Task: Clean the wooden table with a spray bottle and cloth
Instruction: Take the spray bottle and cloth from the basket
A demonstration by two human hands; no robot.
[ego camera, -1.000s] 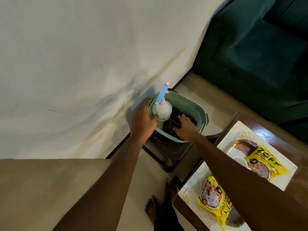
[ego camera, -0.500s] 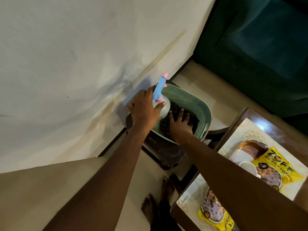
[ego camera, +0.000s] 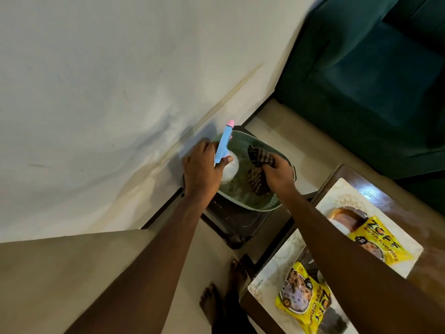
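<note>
Green plastic basket (ego camera: 260, 206) sits on a dark stool (ego camera: 237, 225) beside the wooden table (ego camera: 385, 201). Over it, the left hand (ego camera: 201, 172) is wrapped around the white spray bottle (ego camera: 230, 168), blue nozzle above the fingers. Just beside it, the right hand (ego camera: 278, 174) pinches the dark striped cloth (ego camera: 260, 162), which hangs into the basket.

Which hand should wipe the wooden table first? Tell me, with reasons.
Probably the right hand: it already grips the striped cloth and is nearer the wooden table. The left hand holds the spray bottle.
</note>
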